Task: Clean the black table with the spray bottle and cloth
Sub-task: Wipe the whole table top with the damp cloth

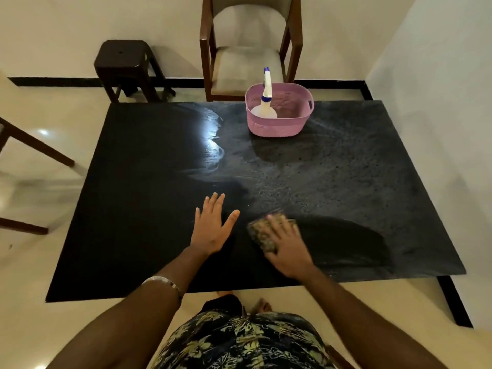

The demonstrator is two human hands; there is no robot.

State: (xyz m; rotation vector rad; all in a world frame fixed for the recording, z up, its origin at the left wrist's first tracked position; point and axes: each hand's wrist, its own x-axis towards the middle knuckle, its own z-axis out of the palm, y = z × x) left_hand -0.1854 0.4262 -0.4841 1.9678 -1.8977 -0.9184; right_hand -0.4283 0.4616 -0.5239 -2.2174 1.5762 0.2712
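A person is leaning over the flat black rectangular desk [149,209], whose surface is showing wet, speckled streaks across its right half. The right hand [286,246] is lying on a folded, mottled brown-and-yellow cloth [262,231], fingers straight and flat, pressing it against the desk near the front edge. The left hand [213,226] is resting palm-down on the desk just left of the cloth, fingers spread and holding nothing. A silver bracelet [162,282] is sitting on the left wrist. Toward the far edge of the desk, well apart from the cloth, a pink woven plastic basket [277,126] is standing, and the white spray bottle with a blue nozzle [265,106] is standing upright inside it. Beyond the desk, a wooden armchair with a beige cushion [247,59] and a dark square stool [125,62] are standing against the wall.
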